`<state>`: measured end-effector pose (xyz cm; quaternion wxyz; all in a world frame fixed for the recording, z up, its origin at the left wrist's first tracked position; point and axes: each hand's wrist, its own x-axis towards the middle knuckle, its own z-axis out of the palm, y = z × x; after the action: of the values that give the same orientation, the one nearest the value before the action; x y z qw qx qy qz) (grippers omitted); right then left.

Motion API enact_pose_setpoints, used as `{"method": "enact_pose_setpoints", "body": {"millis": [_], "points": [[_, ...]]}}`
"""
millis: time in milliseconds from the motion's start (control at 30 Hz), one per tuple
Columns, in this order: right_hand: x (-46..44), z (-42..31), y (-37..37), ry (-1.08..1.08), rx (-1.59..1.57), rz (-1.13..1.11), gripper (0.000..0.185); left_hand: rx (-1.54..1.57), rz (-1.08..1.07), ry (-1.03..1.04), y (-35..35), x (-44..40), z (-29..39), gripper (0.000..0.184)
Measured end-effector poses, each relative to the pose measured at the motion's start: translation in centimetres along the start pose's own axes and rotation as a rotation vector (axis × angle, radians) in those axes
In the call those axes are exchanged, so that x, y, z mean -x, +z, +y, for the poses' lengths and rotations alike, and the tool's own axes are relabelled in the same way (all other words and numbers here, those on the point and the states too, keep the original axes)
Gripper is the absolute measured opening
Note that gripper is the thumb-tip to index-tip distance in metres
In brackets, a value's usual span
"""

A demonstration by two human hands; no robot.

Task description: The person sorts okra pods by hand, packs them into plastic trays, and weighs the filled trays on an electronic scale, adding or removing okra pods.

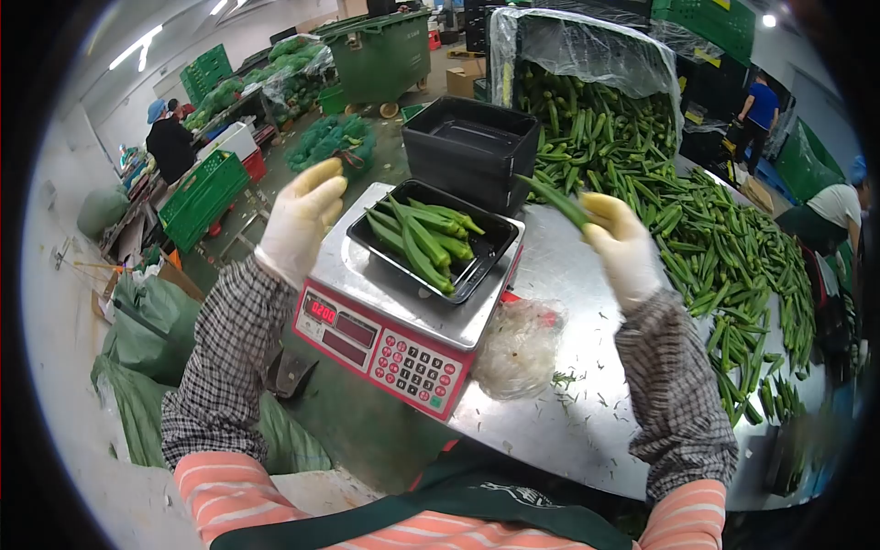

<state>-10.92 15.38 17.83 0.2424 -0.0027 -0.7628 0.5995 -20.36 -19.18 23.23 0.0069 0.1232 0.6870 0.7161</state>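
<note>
Metal tabletop [587, 431] viewed from above, digital scale [394, 307] placed at left. Right hand [625, 247]: fingers pinched on single okra pod [556, 200], held above tabletop. Left hand [307, 215]: partly open, fingers loosely bent, nothing seen in grasp, positioned beside scale. Between hands, black tray [495, 259] of okra pods [422, 246] set on scale. Stacked black trays [469, 156] seen behind; crumpled clear plastic [520, 348] at scale's right; okra heap [642, 179] spread beyond right hand.

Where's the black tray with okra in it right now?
Head view, near the centre: the black tray sits on the scale, closer to the left hand than to the right hand, which holds an okra pod.
</note>
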Motion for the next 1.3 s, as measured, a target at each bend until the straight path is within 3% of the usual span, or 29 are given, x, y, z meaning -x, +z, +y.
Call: {"method": "enact_pose_setpoints", "body": {"millis": [67,167,233,300,533,633,767,800,900,967,1100,1167,1233,1300], "points": [[1.9,0.9,-3.5,0.122,-0.054,0.022,0.038,-0.227,-0.078,0.061,-0.8,-0.7,0.6,0.043],[4.8,3.9,-8.6,0.300,-0.242,0.075,0.043,-0.698,-0.245,0.319,0.0,-0.7,0.6,0.037],[6.7,4.8,-10.9,0.370,-0.443,0.108,0.043,-1.101,-0.401,0.660,0.4,-0.8,0.3,0.035],[8.5,5.5,-12.8,0.398,-0.598,0.097,0.042,-1.175,-0.503,0.728,1.1,-1.4,-0.9,0.035],[11.6,3.9,-13.4,0.442,-0.768,0.195,0.040,-1.394,-0.721,0.518,3.7,-4.7,-3.5,0.049],[12.0,3.6,-12.8,0.455,-0.835,0.152,0.040,-1.483,-0.662,0.483,4.5,-5.1,-4.4,0.052],[11.9,3.0,-10.9,0.491,-0.865,0.111,0.042,-1.467,-0.709,0.441,4.8,-5.4,-4.0,0.047],[11.8,2.9,-10.5,0.491,-0.861,0.101,0.042,-1.393,-0.676,0.540,4.4,-5.6,-4.2,0.043],[11.4,3.0,-9.9,0.452,-0.899,0.002,0.042,-1.253,-0.583,0.421,4.2,-5.7,-2.8,0.042],[11.5,2.9,-9.7,0.457,-0.881,0.004,0.042,-1.237,-0.527,0.460,3.8,-6.0,-2.2,0.042],[11.8,3.3,-10.1,0.448,-0.863,-0.027,0.042,-1.224,-0.558,0.408,3.7,-6.0,-1.1,0.038],[12.2,3.3,-10.5,0.446,-0.853,0.003,0.043,-1.134,-0.527,0.491,3.5,-6.4,-0.2,0.036],[12.6,3.2,-10.9,0.452,-0.836,0.034,0.044,-0.968,-0.493,0.401,3.9,-5.8,2.6,0.035],[12.9,2.8,-11.1,0.467,-0.801,0.100,0.044,-1.009,-0.483,0.454,3.7,-6.0,3.9,0.036]]}}
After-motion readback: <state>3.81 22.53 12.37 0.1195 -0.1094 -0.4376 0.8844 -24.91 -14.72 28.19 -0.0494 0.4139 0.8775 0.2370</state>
